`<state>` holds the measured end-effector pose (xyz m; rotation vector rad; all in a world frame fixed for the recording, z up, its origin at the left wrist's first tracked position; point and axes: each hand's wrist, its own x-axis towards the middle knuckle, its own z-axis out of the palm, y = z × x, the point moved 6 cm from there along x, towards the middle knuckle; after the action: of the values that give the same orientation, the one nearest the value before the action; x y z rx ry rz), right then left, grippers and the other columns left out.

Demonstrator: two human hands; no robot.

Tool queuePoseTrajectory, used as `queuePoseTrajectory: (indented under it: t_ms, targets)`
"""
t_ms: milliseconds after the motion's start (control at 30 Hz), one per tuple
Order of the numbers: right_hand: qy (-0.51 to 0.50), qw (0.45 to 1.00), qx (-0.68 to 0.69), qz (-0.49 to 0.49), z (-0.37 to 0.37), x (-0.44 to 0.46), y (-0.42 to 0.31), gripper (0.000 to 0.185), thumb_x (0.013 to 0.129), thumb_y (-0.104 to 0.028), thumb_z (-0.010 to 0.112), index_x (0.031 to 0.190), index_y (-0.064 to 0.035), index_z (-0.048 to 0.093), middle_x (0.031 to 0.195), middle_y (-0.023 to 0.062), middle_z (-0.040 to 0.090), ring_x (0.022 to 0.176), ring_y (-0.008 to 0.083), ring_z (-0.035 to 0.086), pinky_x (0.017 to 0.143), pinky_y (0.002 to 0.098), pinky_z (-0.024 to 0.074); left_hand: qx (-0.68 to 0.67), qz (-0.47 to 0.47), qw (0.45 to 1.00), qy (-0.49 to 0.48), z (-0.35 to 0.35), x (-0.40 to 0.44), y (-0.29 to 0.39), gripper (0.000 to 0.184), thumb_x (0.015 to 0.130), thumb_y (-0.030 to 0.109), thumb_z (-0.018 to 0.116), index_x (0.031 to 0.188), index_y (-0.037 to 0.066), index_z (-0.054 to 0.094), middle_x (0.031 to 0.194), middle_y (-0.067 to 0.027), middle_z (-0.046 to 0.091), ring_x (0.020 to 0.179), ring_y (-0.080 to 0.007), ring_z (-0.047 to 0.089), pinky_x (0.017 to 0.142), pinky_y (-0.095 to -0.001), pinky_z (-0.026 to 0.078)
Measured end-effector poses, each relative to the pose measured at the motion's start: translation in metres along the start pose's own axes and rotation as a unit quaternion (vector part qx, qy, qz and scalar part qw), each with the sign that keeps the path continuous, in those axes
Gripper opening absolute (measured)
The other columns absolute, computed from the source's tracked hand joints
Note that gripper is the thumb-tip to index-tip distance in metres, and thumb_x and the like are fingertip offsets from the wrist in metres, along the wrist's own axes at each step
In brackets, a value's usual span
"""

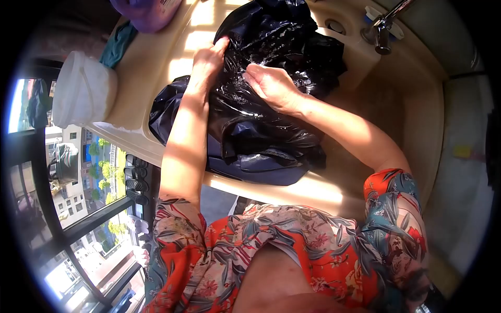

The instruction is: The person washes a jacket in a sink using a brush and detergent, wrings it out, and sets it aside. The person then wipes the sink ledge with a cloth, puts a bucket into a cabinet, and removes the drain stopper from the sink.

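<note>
A dark, shiny wet garment (250, 122) lies bunched over the basin of a beige sink (318, 190), with whitish suds or glints across its upper middle. My left hand (210, 60) is closed on the cloth near its upper left edge, fingertips partly hidden by folds. To the right of it, my right hand (272, 87) is curled in a fist over the middle of the garment, gripping a fold. The kind of garment cannot be told from its folds.
A chrome faucet (382, 36) stands at the upper right above the basin. On the left ledge are a white bucket (86, 88), a teal cloth (117, 46) and a purple container (148, 13). A window (86, 177) is at the lower left.
</note>
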<state>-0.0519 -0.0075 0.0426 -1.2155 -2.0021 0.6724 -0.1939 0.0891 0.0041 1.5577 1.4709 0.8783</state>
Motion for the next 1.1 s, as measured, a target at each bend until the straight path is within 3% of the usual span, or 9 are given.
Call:
queuePoseTrajectory:
  t_ms: [100,267,367,500,600,833,867,933,1100]
  targets:
    - [-0.070,0.978,-0.190,-0.044,-0.017,0.012,0.050,0.016,0.085,-0.017,0.051,0.074,-0.0056,0.048,0.064,0.0123,0.051,0.060,0.0303,0.053,0.055,0.0357,0.0445,0.046,0.067,0.997,0.013,-0.008,-0.002,0.012,0.038,0.084,0.032,0.053,0.078,-0.005,0.060,0.068,-0.0237,0.059,0.063,-0.0356,0.056,0.061,-0.0388,0.043]
    - [0.108,0.949,-0.290,-0.064,-0.057,0.024,0.102,0.020,0.085,-0.024,0.043,0.075,-0.0091,0.050,0.073,0.0105,0.059,0.069,0.0332,0.057,0.057,0.0437,0.0461,0.020,0.010,1.000,0.022,-0.014,0.002,0.004,0.025,0.085,0.022,0.051,0.083,0.000,0.063,0.070,-0.0225,0.059,0.064,-0.0358,0.057,0.059,-0.0385,0.044]
    - [0.147,0.933,-0.319,-0.076,-0.055,0.020,0.101,0.016,0.084,-0.022,0.043,0.074,-0.0107,0.050,0.074,0.0085,0.056,0.068,0.0321,0.056,0.056,0.0439,0.0453,0.209,0.300,0.926,0.099,-0.015,0.001,0.014,0.017,0.083,0.014,0.052,0.088,0.003,0.063,0.074,-0.0229,0.059,0.068,-0.0367,0.057,0.060,-0.0371,0.045]
    - [0.203,0.930,-0.292,-0.089,-0.057,0.007,0.096,0.014,0.080,-0.018,0.045,0.071,-0.0101,0.050,0.074,0.0092,0.053,0.066,0.0315,0.055,0.054,0.0446,0.0446,0.143,0.242,0.954,0.101,-0.017,0.000,0.015,0.019,0.076,0.006,0.052,0.092,0.004,0.063,0.074,-0.0212,0.059,0.070,-0.0342,0.058,0.064,-0.0375,0.047]
    - [0.217,0.918,-0.315,-0.105,-0.050,0.012,0.090,0.015,0.082,-0.019,0.046,0.070,-0.0099,0.050,0.071,0.0105,0.055,0.065,0.0326,0.055,0.054,0.0457,0.0446,0.319,0.352,0.870,0.132,-0.022,-0.002,0.018,0.026,0.071,0.001,0.052,0.094,0.006,0.063,0.075,-0.0203,0.060,0.071,-0.0336,0.059,0.066,-0.0372,0.048]
    - [0.158,0.954,-0.240,0.086,-0.043,0.013,0.111,0.025,0.084,-0.026,0.045,0.068,-0.0087,0.053,0.068,0.0128,0.058,0.064,0.0346,0.055,0.058,0.0474,0.0441,0.344,0.399,0.840,0.128,-0.023,0.001,0.021,0.027,0.070,0.001,0.052,0.095,0.006,0.063,0.077,-0.0190,0.061,0.072,-0.0331,0.059,0.068,-0.0374,0.048]
    - [0.172,0.956,-0.239,0.004,-0.026,0.008,0.096,0.018,0.086,-0.016,0.049,0.072,-0.0058,0.054,0.060,0.0097,0.049,0.054,0.0246,0.048,0.050,0.0353,0.0413,0.354,0.403,0.834,0.124,-0.023,0.004,0.018,0.027,0.070,0.001,0.052,0.095,0.006,0.063,0.078,-0.0183,0.062,0.074,-0.0326,0.059,0.069,-0.0371,0.048]
    - [0.123,0.991,-0.009,-0.052,-0.016,-0.010,-0.013,0.022,0.085,-0.018,0.052,0.067,-0.0065,0.049,0.059,0.0117,0.048,0.057,0.0270,0.051,0.052,0.0373,0.0427,0.358,0.403,0.834,0.118,-0.024,0.002,0.021,0.028,0.071,0.001,0.052,0.096,0.006,0.063,0.080,-0.0184,0.062,0.076,-0.0325,0.059,0.069,-0.0368,0.048]
    - [0.055,0.986,-0.120,-0.097,-0.004,-0.007,-0.039,0.018,0.082,-0.019,0.055,0.068,-0.0078,0.051,0.060,0.0089,0.053,0.060,0.0267,0.056,0.054,0.0349,0.0463,0.370,0.377,0.843,0.106,-0.025,0.010,0.012,0.027,0.073,0.003,0.053,0.098,0.008,0.063,0.086,-0.0189,0.062,0.079,-0.0328,0.059,0.071,-0.0366,0.048]
